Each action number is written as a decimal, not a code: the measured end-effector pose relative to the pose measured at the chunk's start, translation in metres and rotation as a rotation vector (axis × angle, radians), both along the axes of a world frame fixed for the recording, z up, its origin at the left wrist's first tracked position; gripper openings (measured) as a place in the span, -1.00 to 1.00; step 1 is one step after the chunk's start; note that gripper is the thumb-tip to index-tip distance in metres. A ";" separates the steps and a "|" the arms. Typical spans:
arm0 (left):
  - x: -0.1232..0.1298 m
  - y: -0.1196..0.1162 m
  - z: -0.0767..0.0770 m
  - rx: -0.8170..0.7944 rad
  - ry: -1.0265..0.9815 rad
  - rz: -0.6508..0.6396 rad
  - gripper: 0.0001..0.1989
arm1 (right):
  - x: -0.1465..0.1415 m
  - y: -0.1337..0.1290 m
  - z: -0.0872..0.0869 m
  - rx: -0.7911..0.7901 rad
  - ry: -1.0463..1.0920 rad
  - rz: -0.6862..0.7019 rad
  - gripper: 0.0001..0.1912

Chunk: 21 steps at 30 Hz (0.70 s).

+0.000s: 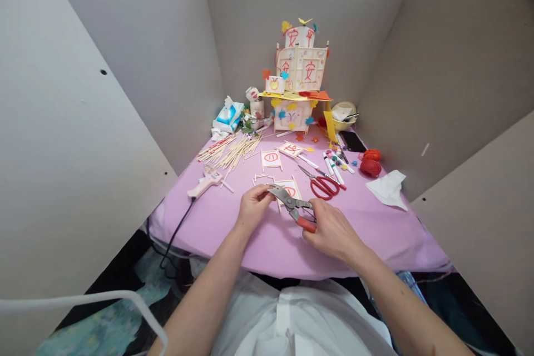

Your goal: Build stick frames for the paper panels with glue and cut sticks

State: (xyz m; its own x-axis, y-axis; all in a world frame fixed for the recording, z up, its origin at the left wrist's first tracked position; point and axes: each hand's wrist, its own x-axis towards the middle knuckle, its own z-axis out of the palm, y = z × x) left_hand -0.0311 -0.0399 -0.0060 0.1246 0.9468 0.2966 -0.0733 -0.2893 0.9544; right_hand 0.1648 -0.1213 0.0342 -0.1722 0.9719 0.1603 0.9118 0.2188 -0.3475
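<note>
My right hand (334,231) is closed around the red handles of a pair of pruning shears (287,199). Their metal jaws point left, to the fingertips of my left hand (252,208). That hand is closed in a pinch; whatever small piece it grips by the jaws is too hidden to name. Behind and partly under the shears lies a stick-framed paper panel (295,188) with a red mark. Short cut sticks (262,177) lie just beyond my left fingers. Farther back are a second framed panel (271,159) and a third, tilted one (291,148).
Red-handled scissors (324,187) and markers (334,169) lie to the right, near red yarn (370,167) and a tissue (387,189). Leftward are a corded glue gun (206,182) and loose wooden sticks (240,150). A decorated tiered paper-and-stick tower (294,114) stands at the back.
</note>
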 end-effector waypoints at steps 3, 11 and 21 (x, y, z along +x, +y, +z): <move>-0.001 0.001 -0.002 0.057 0.050 -0.009 -0.88 | -0.001 -0.001 0.000 -0.014 -0.002 -0.006 -0.78; -0.003 0.000 -0.002 0.198 0.202 0.047 -0.83 | -0.003 -0.003 -0.002 -0.066 -0.053 -0.044 -0.80; 0.002 -0.001 0.000 0.007 0.048 0.068 -0.87 | 0.000 0.009 -0.005 -0.122 0.012 -0.192 -0.89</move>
State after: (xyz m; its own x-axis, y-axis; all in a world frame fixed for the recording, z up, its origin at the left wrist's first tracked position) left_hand -0.0295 -0.0404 -0.0059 0.0741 0.9515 0.2987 -0.0072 -0.2990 0.9542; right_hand 0.1652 -0.1126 0.0290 0.0187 0.9990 0.0401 0.9282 -0.0025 -0.3721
